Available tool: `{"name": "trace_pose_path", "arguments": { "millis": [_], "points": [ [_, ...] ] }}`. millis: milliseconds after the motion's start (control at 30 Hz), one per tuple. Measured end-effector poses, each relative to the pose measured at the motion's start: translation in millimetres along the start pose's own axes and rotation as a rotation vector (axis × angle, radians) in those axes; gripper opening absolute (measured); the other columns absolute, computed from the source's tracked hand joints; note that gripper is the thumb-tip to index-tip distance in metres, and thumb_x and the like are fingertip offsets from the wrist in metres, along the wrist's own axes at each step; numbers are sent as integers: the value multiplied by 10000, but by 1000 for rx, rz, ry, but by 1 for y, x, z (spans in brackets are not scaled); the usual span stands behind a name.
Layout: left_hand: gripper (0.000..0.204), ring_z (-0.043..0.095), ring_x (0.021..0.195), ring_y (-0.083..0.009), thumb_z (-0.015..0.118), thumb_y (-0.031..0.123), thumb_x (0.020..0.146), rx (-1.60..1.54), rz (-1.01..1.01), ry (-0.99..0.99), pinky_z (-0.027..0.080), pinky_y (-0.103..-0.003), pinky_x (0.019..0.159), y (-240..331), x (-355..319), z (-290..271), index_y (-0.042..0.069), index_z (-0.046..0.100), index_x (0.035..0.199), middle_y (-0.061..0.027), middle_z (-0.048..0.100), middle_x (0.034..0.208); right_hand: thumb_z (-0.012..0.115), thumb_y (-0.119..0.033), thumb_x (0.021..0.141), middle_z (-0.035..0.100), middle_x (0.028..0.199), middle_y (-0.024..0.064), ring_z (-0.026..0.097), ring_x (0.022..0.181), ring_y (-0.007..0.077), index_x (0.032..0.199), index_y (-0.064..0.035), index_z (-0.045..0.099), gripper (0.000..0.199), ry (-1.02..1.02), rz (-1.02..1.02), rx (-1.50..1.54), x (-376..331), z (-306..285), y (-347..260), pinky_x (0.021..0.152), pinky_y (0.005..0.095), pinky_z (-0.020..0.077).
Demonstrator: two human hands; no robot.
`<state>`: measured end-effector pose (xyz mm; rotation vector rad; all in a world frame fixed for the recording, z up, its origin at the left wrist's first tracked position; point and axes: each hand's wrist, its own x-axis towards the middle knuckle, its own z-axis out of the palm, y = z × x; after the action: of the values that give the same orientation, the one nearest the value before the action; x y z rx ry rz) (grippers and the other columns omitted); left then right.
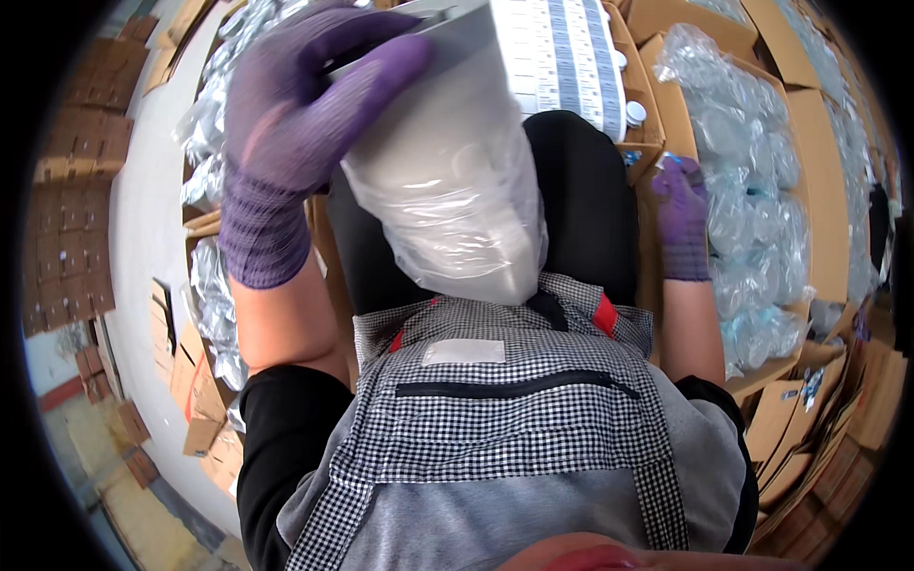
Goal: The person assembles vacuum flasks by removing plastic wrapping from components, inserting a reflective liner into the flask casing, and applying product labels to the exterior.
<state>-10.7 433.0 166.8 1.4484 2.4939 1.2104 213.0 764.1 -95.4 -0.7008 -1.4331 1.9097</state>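
My left hand, in a purple knit glove, is closed on the upper rim of a white container wrapped in clear plastic. The container is large, tapers toward its lower end and hangs tilted above my lap. Over at the right, my right hand, in a matching glove, is closed beside a cardboard box of clear plastic-wrapped items. A small white and blue bit shows at its fingertips, too small to name.
Sheets of printed labels lie over an open carton with white-capped bottles ahead of me. Bagged items fill boxes at the left. Stacked brown cartons stand farther left, and flattened cardboard leans at the lower right.
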Motion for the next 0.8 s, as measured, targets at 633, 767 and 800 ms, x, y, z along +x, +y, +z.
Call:
{"name": "trace_pose_path", "arguments": {
  "millis": [633, 767, 800],
  "points": [
    [542, 621, 899, -193, 611, 491, 962, -579, -285, 41, 474, -301, 853, -125, 138, 3, 2, 677, 1187, -131, 680, 1058, 713, -180, 930, 644, 862, 33, 609, 850, 91, 980, 1, 674, 192, 162, 25, -485, 50, 16, 61, 810, 251, 497],
    [533, 607, 956, -156, 673, 453, 927, -607, -714, 27, 478, -289, 857, -140, 155, 96, 14, 671, 1230, -81, 669, 1029, 689, -95, 933, 701, 959, 54, 634, 872, 93, 1072, 21, 682, 181, -276, -298, -278, 131, 111, 7, 798, 238, 508],
    [521, 615, 949, -160, 676, 438, 923, -568, -753, 2, 485, -293, 853, -153, 158, 117, 12, 671, 1223, -85, 671, 1020, 691, -112, 931, 715, 953, 73, 655, 870, 128, 1074, 10, 691, 188, -314, -265, -363, 142, 133, 1, 812, 256, 523]
  ]
}}
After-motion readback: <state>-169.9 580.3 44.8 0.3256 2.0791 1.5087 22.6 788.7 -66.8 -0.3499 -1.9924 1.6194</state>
